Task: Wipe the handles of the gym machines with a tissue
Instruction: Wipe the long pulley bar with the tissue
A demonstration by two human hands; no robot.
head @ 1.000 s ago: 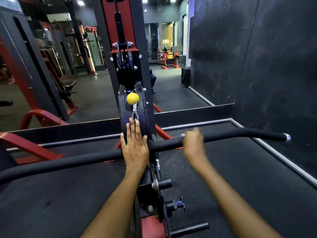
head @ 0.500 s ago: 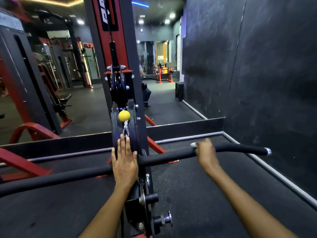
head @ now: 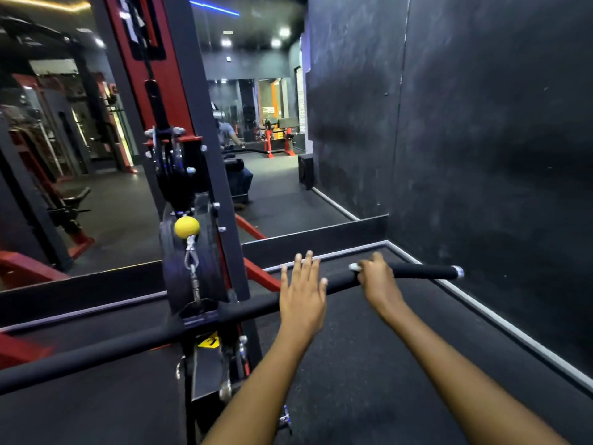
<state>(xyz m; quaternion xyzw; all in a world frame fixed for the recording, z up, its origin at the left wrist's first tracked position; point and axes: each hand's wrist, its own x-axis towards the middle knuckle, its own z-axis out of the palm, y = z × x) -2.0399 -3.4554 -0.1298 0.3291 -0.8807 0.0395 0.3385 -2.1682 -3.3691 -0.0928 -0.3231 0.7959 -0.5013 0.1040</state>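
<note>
A long black padded pulldown bar [head: 423, 272] runs from lower left to its metal end cap at the right. My right hand [head: 378, 277] is curled over the bar near its right part, pressing a white tissue [head: 354, 267] whose edge peeks out at the hand's left. My left hand [head: 301, 292] lies flat on the bar with fingers straight and spread, a short way left of the right hand. The bar hangs by a clip from the cable under a yellow ball [head: 186, 227].
The red and black machine column [head: 179, 130] with pulleys stands left of centre. A wall mirror behind it reflects the gym and a person. A dark wall [head: 481, 139] closes the right side. Black rubber floor lies below the bar.
My left hand slid right along the bar, away from the centre clip. My right hand moved further right toward the bar's end. The view swung left and up.
</note>
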